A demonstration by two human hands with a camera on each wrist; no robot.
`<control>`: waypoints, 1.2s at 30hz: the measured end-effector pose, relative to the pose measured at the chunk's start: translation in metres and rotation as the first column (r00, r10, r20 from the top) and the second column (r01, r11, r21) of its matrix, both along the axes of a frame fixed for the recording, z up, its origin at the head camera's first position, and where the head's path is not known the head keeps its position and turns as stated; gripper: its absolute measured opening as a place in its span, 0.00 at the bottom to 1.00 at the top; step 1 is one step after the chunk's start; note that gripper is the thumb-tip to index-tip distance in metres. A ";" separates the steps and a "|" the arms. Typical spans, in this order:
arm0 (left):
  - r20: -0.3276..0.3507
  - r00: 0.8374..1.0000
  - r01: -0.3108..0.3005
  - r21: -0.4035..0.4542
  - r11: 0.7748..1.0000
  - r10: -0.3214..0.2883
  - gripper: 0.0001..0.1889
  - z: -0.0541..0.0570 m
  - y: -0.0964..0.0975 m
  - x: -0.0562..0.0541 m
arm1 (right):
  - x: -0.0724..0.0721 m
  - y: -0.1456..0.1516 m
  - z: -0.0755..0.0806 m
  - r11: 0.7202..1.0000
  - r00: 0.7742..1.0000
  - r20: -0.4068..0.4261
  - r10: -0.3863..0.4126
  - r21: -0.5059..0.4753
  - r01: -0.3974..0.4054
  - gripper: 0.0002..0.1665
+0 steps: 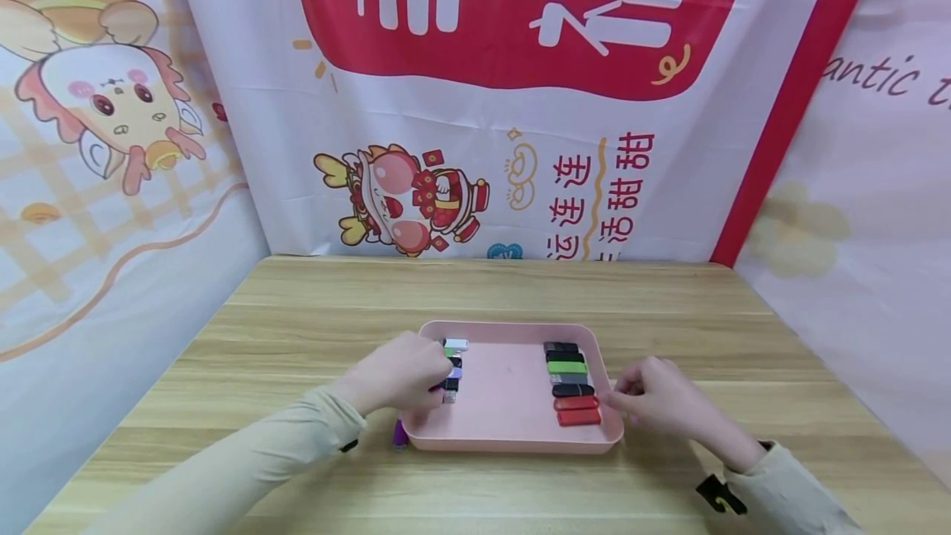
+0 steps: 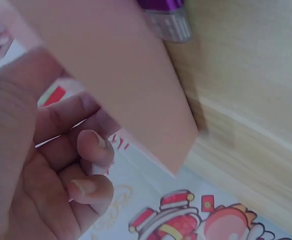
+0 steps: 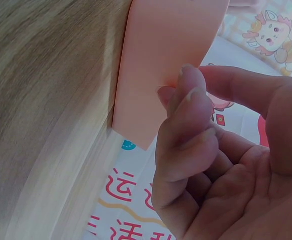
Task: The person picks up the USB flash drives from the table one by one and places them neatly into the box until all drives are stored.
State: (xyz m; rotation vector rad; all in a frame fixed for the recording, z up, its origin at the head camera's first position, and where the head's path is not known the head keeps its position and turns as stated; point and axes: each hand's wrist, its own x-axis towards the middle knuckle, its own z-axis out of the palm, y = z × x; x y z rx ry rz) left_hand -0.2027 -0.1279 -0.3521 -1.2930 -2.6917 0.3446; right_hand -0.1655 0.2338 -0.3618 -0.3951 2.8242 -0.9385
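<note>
A shallow pink tray [image 1: 513, 446] sits on the table. Along its right side runs a column of USB flash drives, among them a green one [image 1: 568, 367] and a red one [image 1: 579, 417]. More drives, including a white one [image 1: 456, 344], line the left side, partly covered by my left hand [image 1: 404, 370]. That hand reaches over the left wall with curled fingers; the wall hides its thumb tip and some fingertips in the left wrist view. My right hand [image 1: 661, 399] pinches the tray's right wall [image 3: 158, 60]. Outside the tray's front left corner lies a purple flash drive [image 1: 400, 435].
The wooden table [image 1: 490, 291] carries the tray near its middle. A printed cloth [image 1: 520, 122] hangs behind the table's far edge. Further printed cloths hang at the left [image 1: 134, 287] and right [image 1: 854, 271] sides.
</note>
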 end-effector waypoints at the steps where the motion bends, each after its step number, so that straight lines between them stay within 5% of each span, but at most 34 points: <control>1: 0.002 1.000 -0.001 0.024 1.000 0.001 0.17 0.002 -0.003 0.000 | 0.000 -0.001 0.000 1.000 1.000 0.003 -0.005 0.002 0.005 0.09; 12: -0.004 1.000 -0.023 0.243 0.970 0.025 0.09 0.020 -0.043 0.006 | 0.003 -0.004 0.002 0.999 0.999 0.012 -0.031 0.012 0.031 0.07; 23: -0.069 0.995 -0.049 0.268 0.962 0.070 0.12 0.016 -0.075 0.016 | 0.003 -0.003 0.000 1.000 1.000 -0.011 -0.012 -0.002 0.012 0.08; 30: -0.036 0.984 -0.161 0.250 0.955 0.175 0.14 0.012 -0.094 0.028 | 0.004 -0.005 0.001 1.000 1.000 -0.017 0.003 -0.010 -0.003 0.07; 36: -0.008 0.953 -0.294 0.224 0.929 0.304 0.21 0.012 -0.105 0.037 | 0.004 -0.004 0.000 1.000 1.000 -0.002 -0.019 -0.007 0.019 0.08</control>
